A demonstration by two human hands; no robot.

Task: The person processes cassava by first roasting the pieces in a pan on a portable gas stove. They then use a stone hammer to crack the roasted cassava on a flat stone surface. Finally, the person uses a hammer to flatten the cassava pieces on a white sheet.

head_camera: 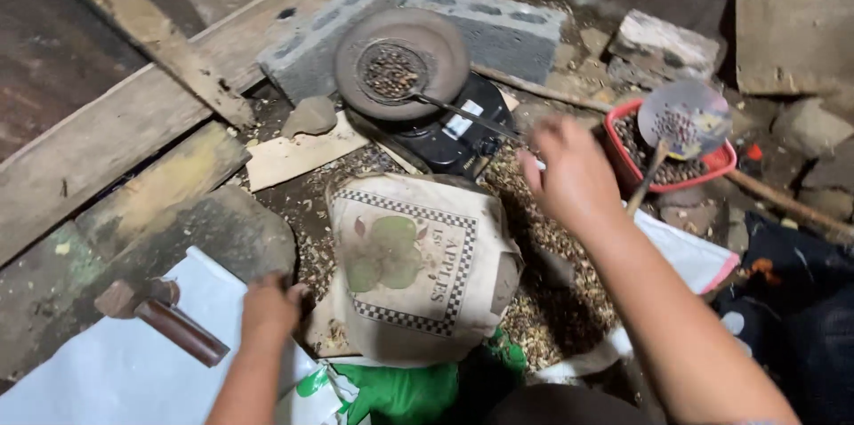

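My right hand (574, 178) is raised and blurred, fingers loosely apart, just short of the end of a thin metal handle (467, 114). That handle belongs to a wire strainer of dark roasted beans (391, 71) lying in a round dark pan (405, 60) on a black stove (449, 145). My left hand (267, 308) is low, fingers curled, knuckles on the ground by the left corner of a beige cloth sack (418, 269) with a checkered border and a green fruit picture. Nothing shows in either hand.
A red basket of beans (716, 163) holds a perforated skimmer (685, 118) with a wooden handle. A hammer (165, 318) lies on a white sheet (116, 363). Grey concrete blocks (498, 29), wooden planks (107, 140), a flat stone (236, 229) and scattered husks (534, 300) surround the stove.
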